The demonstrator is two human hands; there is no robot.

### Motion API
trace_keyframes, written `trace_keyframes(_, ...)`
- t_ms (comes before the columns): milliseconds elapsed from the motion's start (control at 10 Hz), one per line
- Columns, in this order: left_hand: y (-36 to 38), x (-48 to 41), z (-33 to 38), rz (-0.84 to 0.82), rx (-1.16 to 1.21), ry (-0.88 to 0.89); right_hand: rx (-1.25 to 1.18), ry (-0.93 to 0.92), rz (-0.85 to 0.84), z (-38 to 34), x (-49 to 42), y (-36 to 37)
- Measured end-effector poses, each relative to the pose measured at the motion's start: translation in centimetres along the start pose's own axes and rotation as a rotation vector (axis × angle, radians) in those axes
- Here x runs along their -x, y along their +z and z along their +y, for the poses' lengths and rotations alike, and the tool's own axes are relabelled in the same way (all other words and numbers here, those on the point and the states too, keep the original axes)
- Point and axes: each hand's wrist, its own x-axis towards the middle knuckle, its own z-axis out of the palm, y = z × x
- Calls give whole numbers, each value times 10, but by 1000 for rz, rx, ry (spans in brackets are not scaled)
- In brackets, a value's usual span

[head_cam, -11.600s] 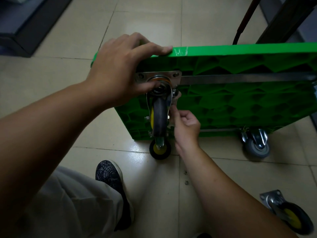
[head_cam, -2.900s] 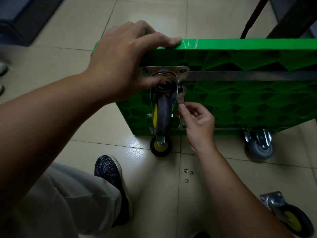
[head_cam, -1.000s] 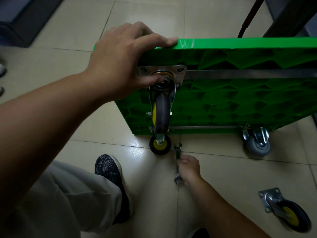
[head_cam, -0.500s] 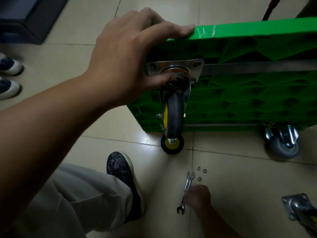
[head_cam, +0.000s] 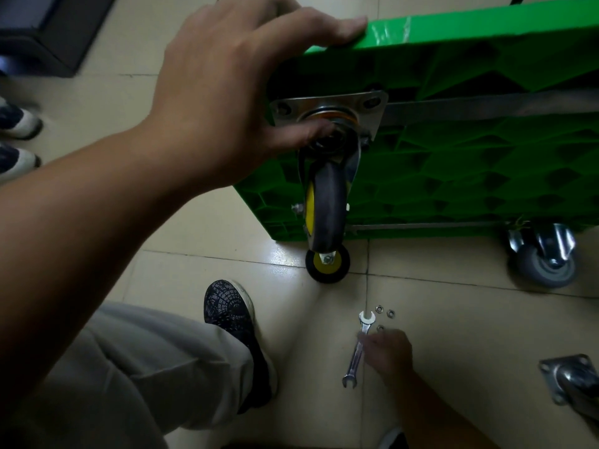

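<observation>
**Wrench (head_cam: 357, 354) on tiles below green cart (head_cam: 470, 163)**

It lies just below the tipped cart's lower edge, beside three small nuts (head_cam: 378, 308). The right hand (head_cam: 387, 350) touches its shank, but blur hides whether the fingers pinch it. At the cart's upper left corner the left hand (head_cam: 227, 102) clamps the top edge with curled fingers, its thumb pressed on the swivel of the yellow-hubbed caster (head_cam: 327, 202) bolted there. A loose caster (head_cam: 573, 384) lies below the cart's right end.

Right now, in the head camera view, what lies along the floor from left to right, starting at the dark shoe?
The dark mesh shoe → wrench → right hand, touching the wrench → loose caster at the right edge.
</observation>
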Motion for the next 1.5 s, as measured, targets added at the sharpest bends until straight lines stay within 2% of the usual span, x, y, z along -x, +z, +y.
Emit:
trace_keyframes(100,3,-2,-5,-17,-9,-39,-170,-70,32,4,-37,-16)
trace_keyframes(200,1,-2,-2,6,-1,-53,-508,-248,166,-69,-17,-64)
trace_keyframes(300,0,-3,3,7,-9,-40,-671,-443,164,-133,31,-93)
trace_keyframes(500,-5,2,5,-16,-1,-18,-669,-517,86,-177,96,-98)
trace_keyframes(900,-2,-1,-1,-17,21,-7,-804,-498,89,-196,95,-91)
trace_keyframes(1200,-4,-1,2,-18,23,-21,-770,-523,267,-197,103,-92)
trace_keyframes(1500,-4,-2,3,-29,22,-45,-782,-519,299,-197,102,-92)
